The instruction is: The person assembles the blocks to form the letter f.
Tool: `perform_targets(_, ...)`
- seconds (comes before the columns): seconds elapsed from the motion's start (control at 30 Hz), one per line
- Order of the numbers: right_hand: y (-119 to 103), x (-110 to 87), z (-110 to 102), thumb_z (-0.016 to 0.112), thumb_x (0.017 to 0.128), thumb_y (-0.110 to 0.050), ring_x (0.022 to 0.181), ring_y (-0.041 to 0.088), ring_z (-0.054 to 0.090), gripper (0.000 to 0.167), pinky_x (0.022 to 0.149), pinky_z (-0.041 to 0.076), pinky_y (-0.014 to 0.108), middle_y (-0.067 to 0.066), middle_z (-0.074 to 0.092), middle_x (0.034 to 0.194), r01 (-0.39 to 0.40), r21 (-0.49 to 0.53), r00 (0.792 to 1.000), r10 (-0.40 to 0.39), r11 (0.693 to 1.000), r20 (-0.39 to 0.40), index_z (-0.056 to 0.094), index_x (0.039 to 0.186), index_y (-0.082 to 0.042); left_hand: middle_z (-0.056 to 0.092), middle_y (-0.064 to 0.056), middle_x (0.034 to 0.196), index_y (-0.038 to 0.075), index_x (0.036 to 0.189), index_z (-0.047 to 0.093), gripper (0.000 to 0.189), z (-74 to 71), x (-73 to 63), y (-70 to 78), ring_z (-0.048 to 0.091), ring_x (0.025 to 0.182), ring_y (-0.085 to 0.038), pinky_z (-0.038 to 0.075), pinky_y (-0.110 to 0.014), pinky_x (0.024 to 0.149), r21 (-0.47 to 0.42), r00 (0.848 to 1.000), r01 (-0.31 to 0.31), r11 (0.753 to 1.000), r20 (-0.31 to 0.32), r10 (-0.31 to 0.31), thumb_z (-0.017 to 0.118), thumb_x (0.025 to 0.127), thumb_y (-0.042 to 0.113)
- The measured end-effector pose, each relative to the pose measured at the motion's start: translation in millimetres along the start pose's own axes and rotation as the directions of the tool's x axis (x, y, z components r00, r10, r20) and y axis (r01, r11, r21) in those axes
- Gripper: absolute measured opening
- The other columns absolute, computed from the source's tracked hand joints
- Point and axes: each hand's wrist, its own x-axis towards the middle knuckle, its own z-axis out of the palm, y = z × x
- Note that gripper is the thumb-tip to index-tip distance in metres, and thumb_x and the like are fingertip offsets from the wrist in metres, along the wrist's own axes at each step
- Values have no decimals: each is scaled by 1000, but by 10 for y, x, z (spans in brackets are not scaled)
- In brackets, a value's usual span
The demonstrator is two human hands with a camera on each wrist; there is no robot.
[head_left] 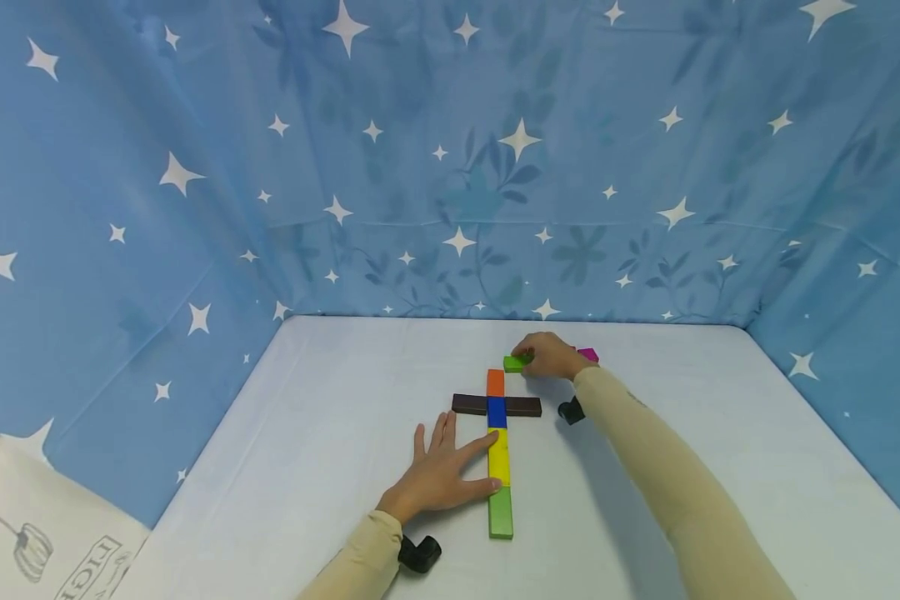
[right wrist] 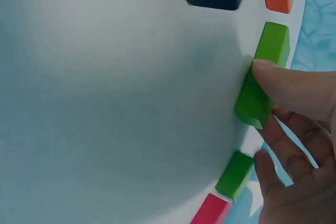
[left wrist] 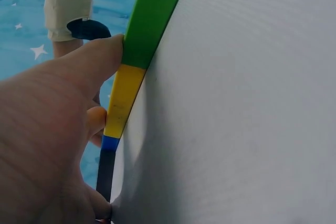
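Green block (head_left: 513, 364): lay beyond and right of the orange block (head_left: 496, 383), apart from it, long axis crosswise. Right hand (head_left: 549, 356), the nearer: thumb and fingers pinched it. Left hand (head_left: 437, 477): fingers spread, forefinger touched the yellow block (head_left: 499, 462).

Blue curtain (head_left: 405, 183) with white stars across upper half; white table (head_left: 307, 433) below, centre; pale printed cloth (head_left: 67, 525) at lower left.
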Motion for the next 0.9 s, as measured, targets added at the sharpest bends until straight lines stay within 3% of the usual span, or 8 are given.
perform_targets(0.17,14,-24,23,80,91,2,118,38,62,36,107,52,53,19,71,127,-6,75,999,9,997,-34,77,127,2,9,-29,174,35,164,47,74,25,11,-7,-1,163,-44,-9,-71,122,2,1000,16,1000,7,-16,64,99,67)
perform_targets(0.53,-2,13,17,81,91,3,123,39,59,39,110,50,53,19,68,132,-38,114,999,42,993,-31,76,129,0,7,-28,175,36,164,46,75,25,28,-8,-2,163,-44,-9,-71,122,6,1000,16,1000,9,-16,63,99,68)
perform_targets(0.9,38,117,53,80,89,7,120,38,59,39,110,49,54,18,69,130,5,126,1000,-2,992,-24,78,127,-2,6,-29,175,36,164,46,74,23,26,-1,-2,163,-44,-11,-71,121,-6,1000,23,1000,22,-22,63,99,67)
